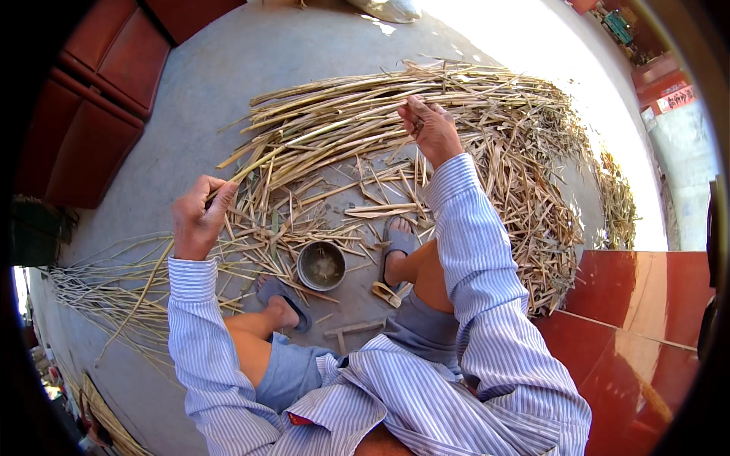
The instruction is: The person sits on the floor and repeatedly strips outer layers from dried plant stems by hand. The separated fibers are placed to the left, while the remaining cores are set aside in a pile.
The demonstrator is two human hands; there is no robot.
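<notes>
My left hand point(201, 216) is closed on one end of a long, dry, yellowish reed stalk point(285, 147). The stalk slants up and to the right, over other stalks, toward my right hand point(432, 131). There the fingers are pinched together at its far end, partly hiding it. Beyond both hands lies a thick bundle of similar stalks point(327, 95), spread across the floor. Broken pieces and dry leaf husks point(532, 190) are heaped to the right of my right hand. Below the stalks, between my feet, stands a round metal bowl point(303, 267) with something pale inside.
Thin peeled-looking stems point(114, 277) fan out on the floor at left. My sandalled feet flank the bowl, near a small wooden piece point(353, 328). Dark red upholstered furniture point(95, 114) stands at far left. Glossy red panels point(631, 304) border the right. A pale sack point(388, 7) lies at the back.
</notes>
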